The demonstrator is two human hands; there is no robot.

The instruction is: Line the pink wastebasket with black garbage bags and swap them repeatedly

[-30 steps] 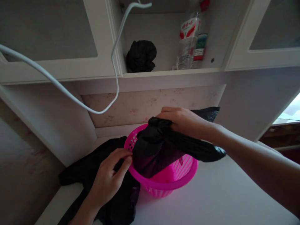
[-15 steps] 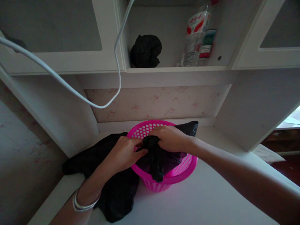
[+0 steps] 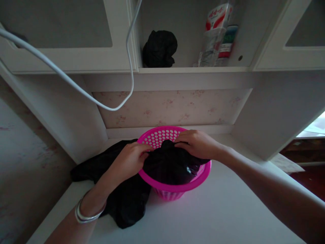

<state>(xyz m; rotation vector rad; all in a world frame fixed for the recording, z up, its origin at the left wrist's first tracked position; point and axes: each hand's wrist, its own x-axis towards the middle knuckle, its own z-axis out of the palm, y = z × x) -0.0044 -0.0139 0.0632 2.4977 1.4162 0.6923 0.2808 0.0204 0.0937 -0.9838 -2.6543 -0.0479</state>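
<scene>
White desk top [image 3: 215,217] fills the lower half of the frame, and white cupboards [image 3: 58,34] run across the top, with an open shelf between them at upper centre. On that shelf sit a crumpled black bundle [image 3: 159,49] and, further right, a clear bottle [image 3: 214,37] with a red and white label. A white cable [image 3: 76,86] loops down from the upper left.

At centre frame stands the pink basket [image 3: 175,188], perforated, its rim showing all round. A black bag [image 3: 169,164] lies inside it, bunched up and filling most of the bowl. A second heap of black plastic [image 3: 122,196] sprawls on the desk at lower left, touching the basket's side.

My left hand [image 3: 128,161] has its fingers curled shut on the bag at the left rim (a metal bangle [image 3: 85,213] sits on that wrist). My right hand [image 3: 196,144] presses on the bag's far edge with the fingers bent and close together, pinching the plastic.

To do this well, I judge I should grip the bag's mouth rather than its middle, spread both hands apart along the rim, and keep the basket from sliding on the smooth desk. The thin plastic would tear if I dragged it hard over the rim.
</scene>
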